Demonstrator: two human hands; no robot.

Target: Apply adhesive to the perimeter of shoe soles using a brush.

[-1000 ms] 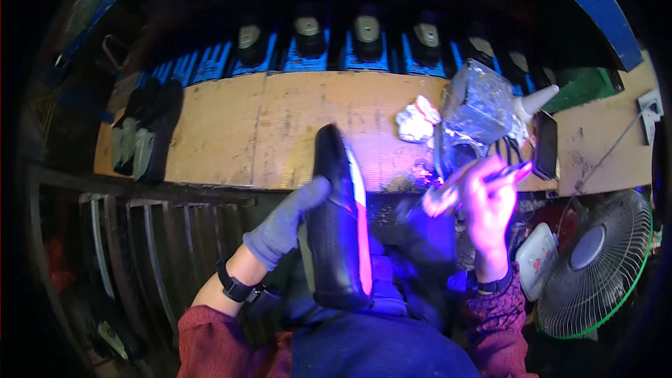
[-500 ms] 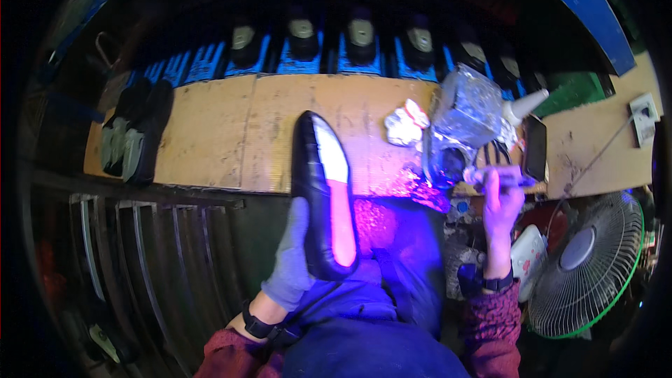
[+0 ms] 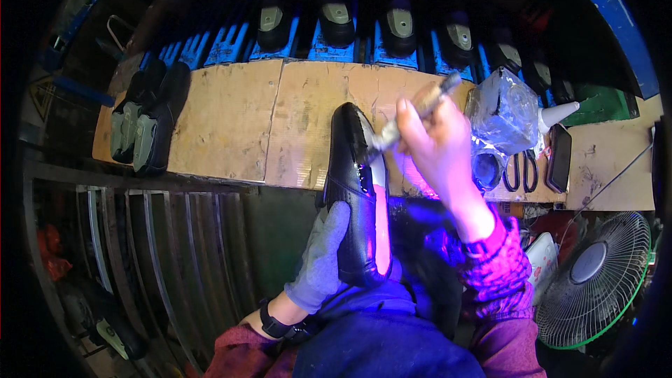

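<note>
My left hand, in a grey glove, is closed around the heel end of a black shoe. The shoe is held upright with its toe pointing away and its underside, with a pink-lit strip, turned to the right. In my bare right hand is a brush, slightly blurred, its pale tip at the underside's edge near the toe. A wet-looking gloss shows on the black side just below that tip.
Two black shoes stand on the cardboard-covered bench at left. Blue racks behind carry several more. Right of my hand are a plastic-wrapped container, a dark cup, scissors and a fan.
My right hand has moved left from beside the container to the shoe, bringing the brush onto it. The view has shifted, and the shoe has turned to show more of its black side.
</note>
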